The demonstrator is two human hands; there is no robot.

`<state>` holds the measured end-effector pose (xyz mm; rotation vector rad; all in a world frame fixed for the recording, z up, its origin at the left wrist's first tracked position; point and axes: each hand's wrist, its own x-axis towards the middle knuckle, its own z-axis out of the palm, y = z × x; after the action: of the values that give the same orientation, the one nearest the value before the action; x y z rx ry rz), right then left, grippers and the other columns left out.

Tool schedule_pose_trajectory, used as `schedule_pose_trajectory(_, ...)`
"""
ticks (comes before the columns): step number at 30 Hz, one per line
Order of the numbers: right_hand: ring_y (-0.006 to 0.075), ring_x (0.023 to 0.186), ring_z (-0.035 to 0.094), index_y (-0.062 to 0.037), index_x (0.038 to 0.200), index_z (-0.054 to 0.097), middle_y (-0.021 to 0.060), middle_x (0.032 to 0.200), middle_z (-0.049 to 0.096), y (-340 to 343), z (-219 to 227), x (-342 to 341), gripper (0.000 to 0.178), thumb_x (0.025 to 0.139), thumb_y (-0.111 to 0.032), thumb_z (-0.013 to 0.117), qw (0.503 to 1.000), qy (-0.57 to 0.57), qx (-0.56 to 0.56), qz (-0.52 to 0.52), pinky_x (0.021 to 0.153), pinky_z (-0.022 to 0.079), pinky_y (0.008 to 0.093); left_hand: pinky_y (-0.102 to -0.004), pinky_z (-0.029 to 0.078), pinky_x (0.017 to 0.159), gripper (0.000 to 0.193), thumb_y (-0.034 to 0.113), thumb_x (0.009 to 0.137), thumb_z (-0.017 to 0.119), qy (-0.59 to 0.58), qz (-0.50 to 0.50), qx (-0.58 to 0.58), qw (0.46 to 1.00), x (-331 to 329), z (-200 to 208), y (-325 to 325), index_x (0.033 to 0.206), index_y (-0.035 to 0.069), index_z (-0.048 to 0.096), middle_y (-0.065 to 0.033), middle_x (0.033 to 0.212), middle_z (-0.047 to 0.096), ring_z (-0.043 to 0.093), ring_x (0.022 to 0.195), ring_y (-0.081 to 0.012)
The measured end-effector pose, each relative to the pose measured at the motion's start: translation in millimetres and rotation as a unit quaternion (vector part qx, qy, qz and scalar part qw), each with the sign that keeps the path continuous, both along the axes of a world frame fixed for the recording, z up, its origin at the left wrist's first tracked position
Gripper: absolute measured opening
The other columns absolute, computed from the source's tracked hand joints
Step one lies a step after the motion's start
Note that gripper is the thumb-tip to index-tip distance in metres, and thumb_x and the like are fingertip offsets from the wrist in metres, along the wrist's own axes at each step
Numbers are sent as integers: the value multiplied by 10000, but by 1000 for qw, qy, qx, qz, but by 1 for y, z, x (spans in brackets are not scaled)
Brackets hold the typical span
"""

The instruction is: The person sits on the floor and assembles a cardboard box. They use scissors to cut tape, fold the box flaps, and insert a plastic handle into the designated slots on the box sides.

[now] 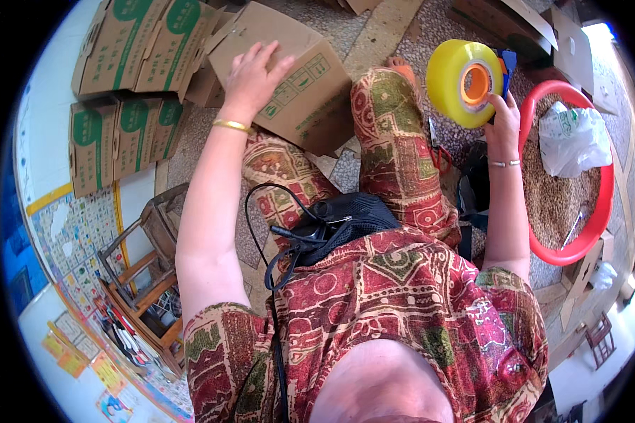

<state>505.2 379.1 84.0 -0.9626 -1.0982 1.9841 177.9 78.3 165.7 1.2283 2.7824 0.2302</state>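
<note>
Your left hand [250,81] covers part of the carton [307,92], whose underside you can't see. The yellow tape roll [446,88] hides some fingers of your right hand [503,127]. By the right edge of the red-rimmed tray [604,211], you can't tell what the white bag [575,141] contains. The picture's top cuts off a cardboard piece [360,5].
</note>
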Motion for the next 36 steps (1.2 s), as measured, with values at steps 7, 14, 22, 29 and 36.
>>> schedule_pose_trajectory(7,155,834,630,27,1115,606,73,996,648,32,-185,69,342,807,-88,696,980,-173,-39,-85,714,507,282,-448,335,1062,606,541,889,538,48,-13,-1,999,46,17,-15,1322,117,533,-201,1386,456,395,1267,-380)
schedule_pose_trajectory(14,259,864,664,36,1050,653,136,951,702,3,-344,192,611,655,-393,835,816,-547,169,75,798,510,364,-529,237,1067,716,655,879,443,20,-19,26,999,99,20,-17,1380,144,464,-187,1435,395,362,1290,-356)
schedule_pose_trajectory(22,226,944,646,33,1141,621,146,1070,677,-60,-301,138,494,796,-300,743,767,-552,209,252,842,495,340,-471,305,1044,680,519,813,619,-47,-27,59,997,123,21,-51,1334,96,504,-149,1403,416,410,1197,-350)
schedule_pose_trajectory(29,216,996,630,40,1185,600,152,1120,659,19,-284,94,441,852,-238,683,892,-370,119,229,885,483,330,-463,320,1026,644,484,803,651,-34,-54,113,992,126,12,-27,1326,131,523,-162,1400,412,413,1188,-351)
schedule_pose_trajectory(36,179,1166,551,19,1273,559,137,1270,593,15,20,-99,361,930,-93,547,917,-145,290,233,1019,407,307,-461,311,1077,670,448,817,649,-76,-107,109,985,137,-26,-31,1378,128,470,-167,1453,347,386,1245,-345)
